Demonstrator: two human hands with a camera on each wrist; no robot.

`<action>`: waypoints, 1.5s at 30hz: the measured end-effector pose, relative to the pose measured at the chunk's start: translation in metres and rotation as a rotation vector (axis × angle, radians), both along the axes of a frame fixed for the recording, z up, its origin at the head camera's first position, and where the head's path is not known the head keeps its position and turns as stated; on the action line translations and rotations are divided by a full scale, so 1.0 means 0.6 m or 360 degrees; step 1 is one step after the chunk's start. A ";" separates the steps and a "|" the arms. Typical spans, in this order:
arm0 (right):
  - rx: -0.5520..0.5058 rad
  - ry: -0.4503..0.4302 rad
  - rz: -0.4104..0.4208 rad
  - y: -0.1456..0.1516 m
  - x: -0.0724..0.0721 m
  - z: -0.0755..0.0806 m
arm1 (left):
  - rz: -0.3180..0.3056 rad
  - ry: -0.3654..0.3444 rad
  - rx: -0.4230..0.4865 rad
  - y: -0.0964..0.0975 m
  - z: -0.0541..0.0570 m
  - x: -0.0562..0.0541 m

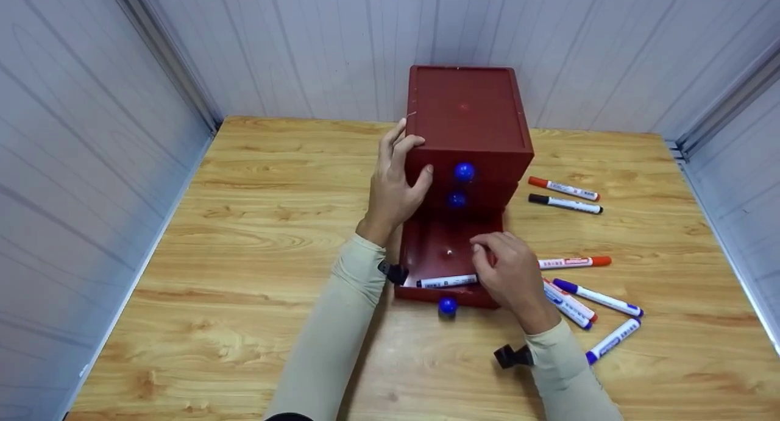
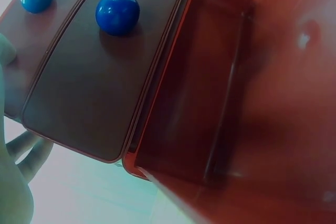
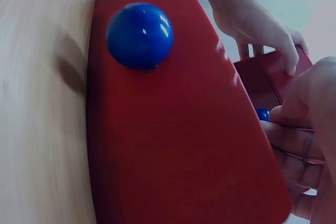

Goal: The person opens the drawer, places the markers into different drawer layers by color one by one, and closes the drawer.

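A dark red drawer cabinet [image 1: 466, 113] with round blue knobs stands at the back of the table. My left hand [image 1: 396, 186] grips its front left corner, with the thumb on the front face and fingers along the side and top edge. The bottom drawer [image 3: 184, 145] is pulled out towards me, its blue knob [image 1: 448, 306] at the front. Inside, near the front wall, lies a black-capped white marker [image 1: 448, 281]. My right hand [image 1: 512, 272] is over the drawer's right wall, fingers loosely bent inside the rim and nothing seen between them. It covers the marker's right end.
Right of the cabinet lie a red-capped marker [image 1: 563, 188] and a black-capped one [image 1: 567, 203]. Several red and blue markers [image 1: 600, 297] are scattered near my right forearm. White panel walls [image 1: 304, 49] stand behind and beside the wooden table [image 1: 244, 275].
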State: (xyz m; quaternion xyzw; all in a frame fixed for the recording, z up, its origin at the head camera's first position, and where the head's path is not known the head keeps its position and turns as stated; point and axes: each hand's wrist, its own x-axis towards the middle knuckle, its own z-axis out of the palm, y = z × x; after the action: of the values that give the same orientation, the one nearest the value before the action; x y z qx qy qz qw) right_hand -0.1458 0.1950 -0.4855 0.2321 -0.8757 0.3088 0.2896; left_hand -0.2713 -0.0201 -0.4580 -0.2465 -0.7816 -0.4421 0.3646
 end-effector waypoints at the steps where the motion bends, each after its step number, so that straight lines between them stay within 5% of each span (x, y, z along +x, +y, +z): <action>1: -0.0001 -0.0009 -0.0010 0.003 0.000 0.001 | -0.0002 -0.0004 0.0007 0.000 0.000 0.000; 17: -0.0023 -0.0149 -0.0223 0.071 -0.004 0.004 | -0.0026 -0.0011 0.0033 0.006 0.001 -0.001; 28: -0.0008 -0.0111 -0.0323 0.118 -0.028 -0.010 | -0.0040 -0.0027 0.0044 0.010 0.000 0.000; 45: 0.0166 -0.0580 -0.0488 0.159 -0.076 -0.010 | -0.0020 0.0000 0.0014 0.002 -0.001 0.000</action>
State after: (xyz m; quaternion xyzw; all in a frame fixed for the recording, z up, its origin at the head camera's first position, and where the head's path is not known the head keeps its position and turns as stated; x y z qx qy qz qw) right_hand -0.1911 0.2902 -0.4912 0.0515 -0.9533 0.2524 0.1578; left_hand -0.2713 -0.0189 -0.4584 -0.2498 -0.7781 -0.4479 0.3627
